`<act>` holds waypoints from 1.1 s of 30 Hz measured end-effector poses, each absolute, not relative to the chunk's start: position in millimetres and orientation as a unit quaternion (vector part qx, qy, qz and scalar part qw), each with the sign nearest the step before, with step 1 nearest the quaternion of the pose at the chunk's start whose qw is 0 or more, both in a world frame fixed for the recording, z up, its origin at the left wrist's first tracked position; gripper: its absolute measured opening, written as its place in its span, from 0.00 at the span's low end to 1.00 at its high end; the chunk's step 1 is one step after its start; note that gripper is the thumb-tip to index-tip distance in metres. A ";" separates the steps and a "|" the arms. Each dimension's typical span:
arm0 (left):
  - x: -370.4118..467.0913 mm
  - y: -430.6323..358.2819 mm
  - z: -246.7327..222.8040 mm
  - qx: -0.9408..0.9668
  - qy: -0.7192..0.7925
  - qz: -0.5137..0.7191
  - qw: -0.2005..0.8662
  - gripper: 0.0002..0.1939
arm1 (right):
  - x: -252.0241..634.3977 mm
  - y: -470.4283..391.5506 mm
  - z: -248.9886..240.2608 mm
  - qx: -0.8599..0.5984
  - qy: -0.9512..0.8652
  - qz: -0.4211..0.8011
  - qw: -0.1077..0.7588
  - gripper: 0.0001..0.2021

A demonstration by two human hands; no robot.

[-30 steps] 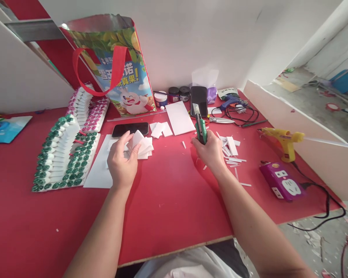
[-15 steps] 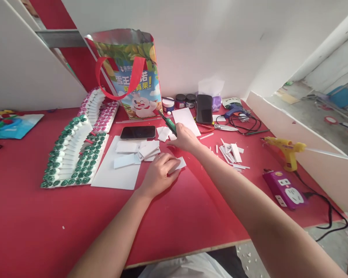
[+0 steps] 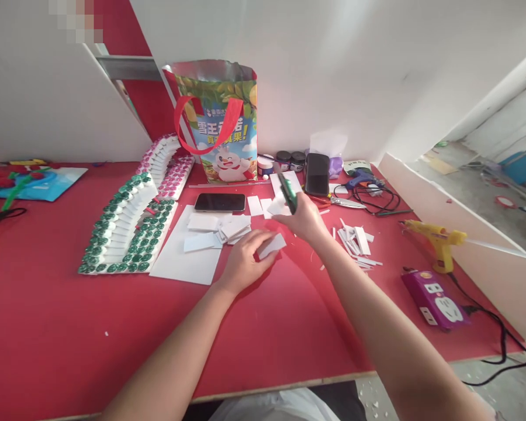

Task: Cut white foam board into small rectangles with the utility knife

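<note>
My left hand [image 3: 245,263] is closed on a small white board piece [image 3: 272,246], held low over the red table between thumb and fingers. In my right hand [image 3: 305,219] is a green and black utility knife [image 3: 288,193], pointing up and away from me. Just left of that hand, a white piece [image 3: 279,206] shows near the thumb; I cannot tell whether it is held. A pile of white cut pieces [image 3: 235,228] lies beyond my left hand, partly on a larger white sheet [image 3: 182,269]. Two more small white rectangles [image 3: 255,205] lie beside the phone.
A black phone [image 3: 220,202] lies behind the pile, before a colourful bag [image 3: 228,134]. Left stand curved white models with green caps [image 3: 114,234] and pink ones [image 3: 175,175]. To the right are white strips [image 3: 355,242], scissors [image 3: 348,203], a yellow glue gun [image 3: 440,237] and a purple power socket [image 3: 436,298].
My right hand has moved a little right with the knife, which now stands more upright. The piece in my left hand is tilted up and shows more of its face. The camera view has shifted.
</note>
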State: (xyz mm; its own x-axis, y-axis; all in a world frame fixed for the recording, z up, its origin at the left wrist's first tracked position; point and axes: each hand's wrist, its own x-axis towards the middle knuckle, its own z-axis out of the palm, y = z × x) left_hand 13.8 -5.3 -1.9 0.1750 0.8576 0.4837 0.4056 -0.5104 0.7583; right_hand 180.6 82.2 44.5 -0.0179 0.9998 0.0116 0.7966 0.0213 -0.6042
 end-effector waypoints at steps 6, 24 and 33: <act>26.0 -9.2 2.3 0.505 0.484 0.571 0.430 0.24 | 203.0 27.2 40.2 -0.678 -0.597 0.323 0.283 0.24; 25.1 -1.8 -14.3 0.508 0.506 0.557 0.419 0.27 | 184.2 16.0 26.8 -0.482 -0.469 0.583 0.456 0.15; 23.3 -6.9 -5.5 0.516 0.489 0.573 0.407 0.28 | 191.8 21.5 26.5 -0.459 -0.410 0.621 0.486 0.15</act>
State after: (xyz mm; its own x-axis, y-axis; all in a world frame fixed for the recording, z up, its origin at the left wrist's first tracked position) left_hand 23.3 -6.9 -5.5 -0.1356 0.9717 0.1932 0.0374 -0.1898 0.9811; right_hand 191.8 21.5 26.5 -0.1071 0.9794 -0.1709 -0.2264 -0.1914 -0.9551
